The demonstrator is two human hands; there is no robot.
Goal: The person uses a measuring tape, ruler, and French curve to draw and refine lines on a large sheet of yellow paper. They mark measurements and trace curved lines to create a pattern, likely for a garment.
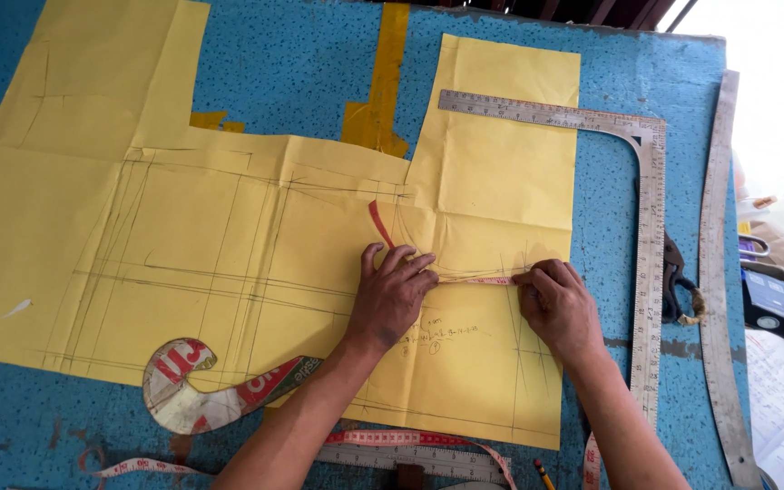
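Note:
A large yellow pattern paper (229, 245) with pencil lines lies flat on the blue table (301, 63). My left hand (392, 295) presses a pink measuring tape (478, 279) down on the paper, and the tape's red end curls up behind my fingers. My right hand (557, 304) pinches the same tape a short way to the right, so a short stretch lies taut between both hands along a drawn line.
A metal L-square (648, 227) lies across the paper's right edge. A long curved metal ruler (714, 272) is further right, with dark scissors (678, 281) between them. A curved cardboard template (201, 390) sits at lower left. Another tape and a ruler (419, 454) lie near the front edge.

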